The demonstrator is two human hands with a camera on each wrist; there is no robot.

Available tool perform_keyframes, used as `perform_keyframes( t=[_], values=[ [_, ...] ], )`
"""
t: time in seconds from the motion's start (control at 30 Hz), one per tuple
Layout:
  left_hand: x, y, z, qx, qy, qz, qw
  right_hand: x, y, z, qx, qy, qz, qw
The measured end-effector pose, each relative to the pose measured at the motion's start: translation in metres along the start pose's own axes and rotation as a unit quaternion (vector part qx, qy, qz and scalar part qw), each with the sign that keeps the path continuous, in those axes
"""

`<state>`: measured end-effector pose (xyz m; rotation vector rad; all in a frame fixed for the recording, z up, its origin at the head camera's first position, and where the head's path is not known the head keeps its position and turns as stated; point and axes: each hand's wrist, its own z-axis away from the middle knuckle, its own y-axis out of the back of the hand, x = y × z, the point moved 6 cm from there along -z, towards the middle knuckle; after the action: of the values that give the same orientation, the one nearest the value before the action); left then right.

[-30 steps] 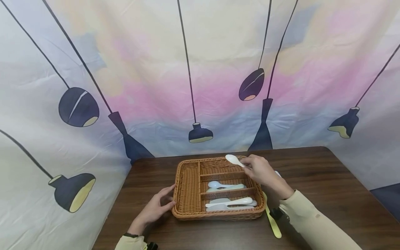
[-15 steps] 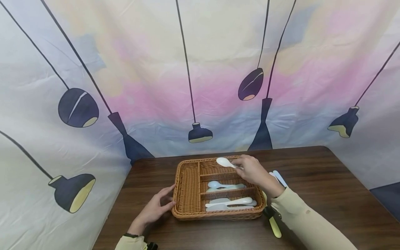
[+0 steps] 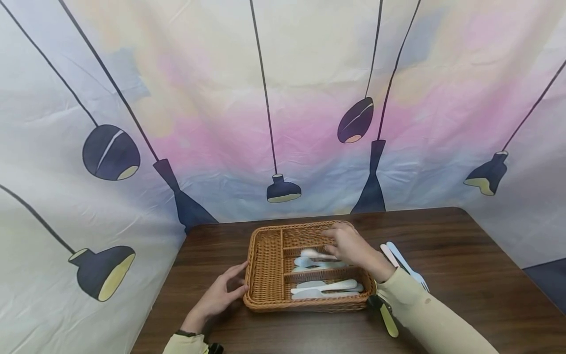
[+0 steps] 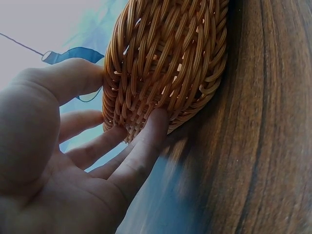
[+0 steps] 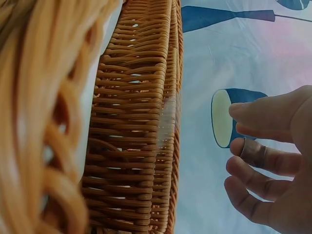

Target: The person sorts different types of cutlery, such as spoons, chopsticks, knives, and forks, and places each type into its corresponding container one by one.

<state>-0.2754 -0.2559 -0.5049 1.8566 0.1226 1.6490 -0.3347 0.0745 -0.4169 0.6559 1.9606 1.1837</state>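
White spoon has been released by the right hand since half a second ago, seen blurred at the middle compartment of the wicker basket | bowl pointed left, handle right; long axis laid along the compartment | right fingers parted, nothing held | basket's left wall touched by left hand, fingers loosely spread

Basket: honey-brown, woven | rear spoon: white | adjacent spoon: light blue | front-compartment cutlery: white, pale grey | fork: light blue | utensil beside fork: pinkish white | right sleeve: pale cream | near-side utensil: yellow | tabletop: dark brown, wood-grain | backdrop: cream, pink, blue wash | printed lamps: navy, yellow openings
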Motion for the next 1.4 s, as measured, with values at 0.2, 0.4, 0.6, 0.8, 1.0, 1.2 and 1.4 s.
perform_keyframes(
  t=[0.2, 0.4, 0.6, 0.8, 1.0, 1.2, 1.4],
  values=[
    [-0.002, 0.001, 0.000, 0.004, 0.007, -0.003, 1.0000, 0.004, 0.001, 0.003, -0.004, -0.025, -0.010, 0.9996],
    [-0.004, 0.002, 0.000, 0.008, 0.018, -0.003, 0.9998, 0.006, 0.003, 0.004, 0.011, -0.021, -0.018, 0.9996],
    [-0.002, 0.001, -0.002, 0.003, 0.004, -0.009, 0.9999, 0.008, 0.003, 0.005, 0.017, -0.026, -0.017, 0.9994],
    [0.001, 0.001, -0.001, -0.001, -0.002, -0.001, 1.0000, 0.011, 0.002, 0.006, 0.017, -0.036, -0.018, 0.9991],
    [0.001, 0.000, -0.001, 0.000, -0.001, -0.003, 1.0000, 0.011, 0.006, 0.009, 0.039, -0.030, -0.017, 0.9986],
    [-0.001, 0.001, -0.002, 0.007, 0.005, -0.011, 0.9999, 0.013, 0.011, 0.016, 0.056, -0.032, -0.028, 0.9975],
    [0.000, 0.001, -0.001, 0.004, 0.004, -0.004, 1.0000, 0.016, 0.017, 0.027, 0.071, -0.040, -0.026, 0.9963]
  ],
)
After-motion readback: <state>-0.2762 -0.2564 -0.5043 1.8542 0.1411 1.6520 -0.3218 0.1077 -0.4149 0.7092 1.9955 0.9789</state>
